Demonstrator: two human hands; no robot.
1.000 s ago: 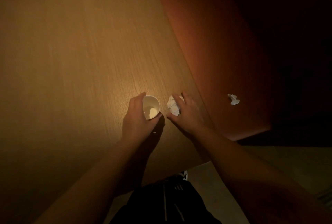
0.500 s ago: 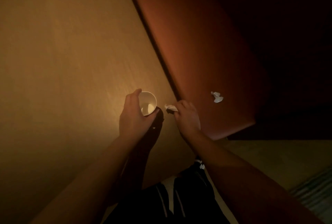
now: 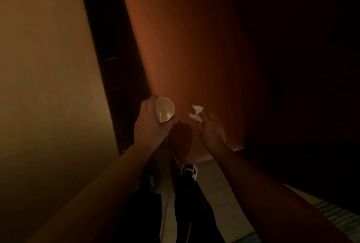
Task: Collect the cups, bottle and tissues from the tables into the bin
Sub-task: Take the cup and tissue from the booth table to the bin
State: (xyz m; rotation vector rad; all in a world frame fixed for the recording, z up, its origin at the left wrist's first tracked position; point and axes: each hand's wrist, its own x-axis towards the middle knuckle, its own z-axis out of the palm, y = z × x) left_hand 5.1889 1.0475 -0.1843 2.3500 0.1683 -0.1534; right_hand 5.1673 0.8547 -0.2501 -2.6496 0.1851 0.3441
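Right hand (image 3: 211, 128), nearer, already pinches one tissue (image 3: 196, 118); a second tissue (image 3: 198, 108) lies just beyond its fingertips. Left hand (image 3: 150, 124) grips the cup (image 3: 165, 112).

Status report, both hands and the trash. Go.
Left hand holding cup. Right hand pinching tissue, reaching second tissue on reddish seat. Nothing blocking.

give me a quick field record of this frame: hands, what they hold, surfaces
left hand: grip shut on cup, open side toward camera
right hand: fingertips at crumpled tissue; whether gripped or just touched, cannot tell
tissue location: over reddish-brown surface
light wooden table: at left, nothing visible on it
bin: not in view
lighting: very dim
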